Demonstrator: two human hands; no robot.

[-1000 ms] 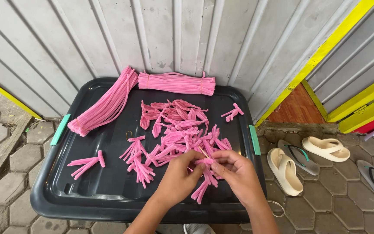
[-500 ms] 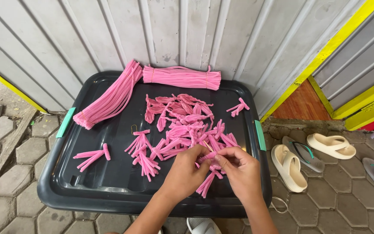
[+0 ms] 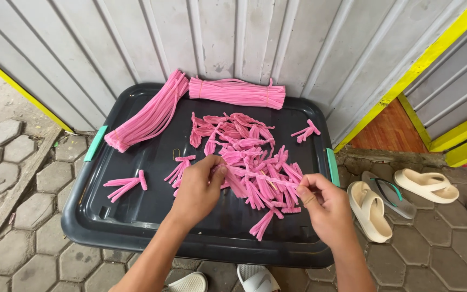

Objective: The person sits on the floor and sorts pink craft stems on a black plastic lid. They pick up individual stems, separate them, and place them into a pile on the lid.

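Hands: left point(image 3: 198, 189), right point(image 3: 325, 208) stretch one pink strip point(image 3: 260, 177); two long bundles point(image 3: 237, 92).

Left hand point(image 3: 201, 186) palm down, fingers curled, fingertips pinched; right hand point(image 3: 325, 208) pinched too, thumb against forefinger; forearms bare.

Cream sandals point(image 3: 395, 200) lie on the grey hexagonal paving point(image 3: 17, 205) right of the dark tote lid point(image 3: 136, 227), which sits against a corrugated grey metal wall point(image 3: 244, 38) edged with yellow trim point(image 3: 422, 59), two long pink bundles point(image 3: 190, 100) lying at the lid's far edge
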